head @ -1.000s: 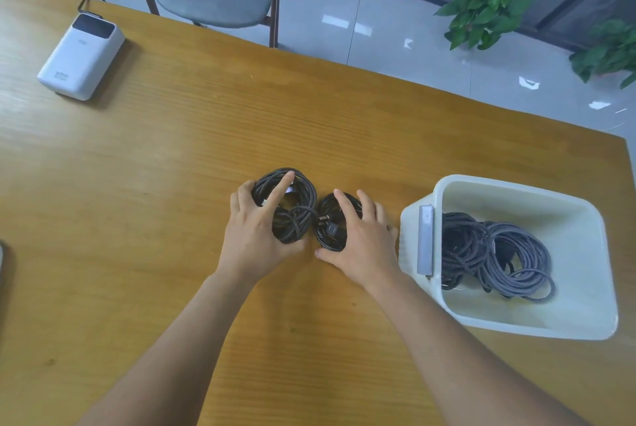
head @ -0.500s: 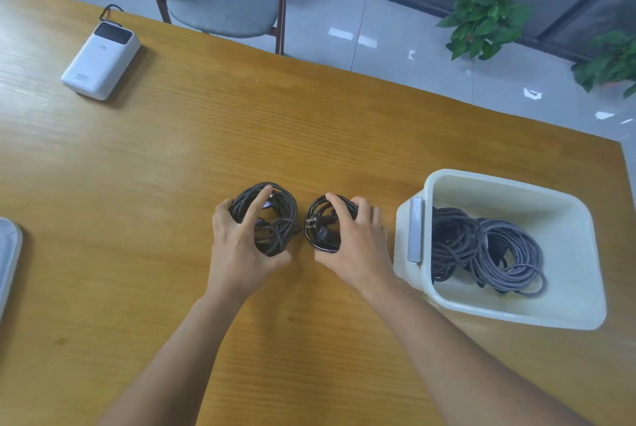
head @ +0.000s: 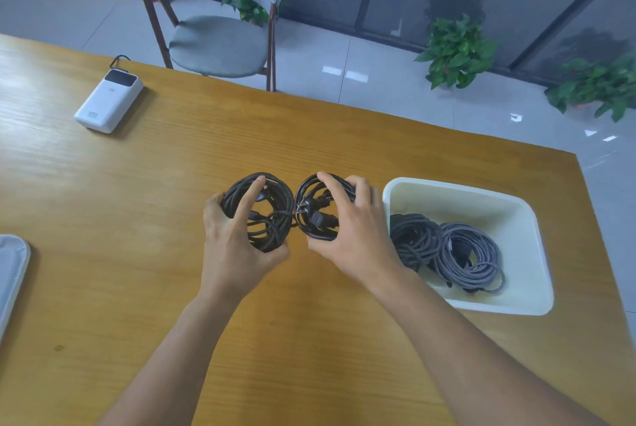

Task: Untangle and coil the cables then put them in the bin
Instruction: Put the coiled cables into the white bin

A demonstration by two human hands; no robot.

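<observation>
From the head view, we have just raised both coils off the desk [head: 103, 253]: our left hand [head: 237, 246] grips the braided cable coil [head: 272, 215], our right hand [head: 358, 236] grips the power cord coil [head: 316, 205], just left of the bin [head: 530, 219], where two coiled cables [head: 447, 250] already lie. Binning looks next.

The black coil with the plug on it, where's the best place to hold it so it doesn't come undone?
Hold the black coil with the plug across its bundled ring, coming from the right side, fingers over the far rim and thumb under the near rim, as the right hand does. Pinching all loops together should keep them from springing apart; the plug sits loose in the middle, a poor handle.
</observation>
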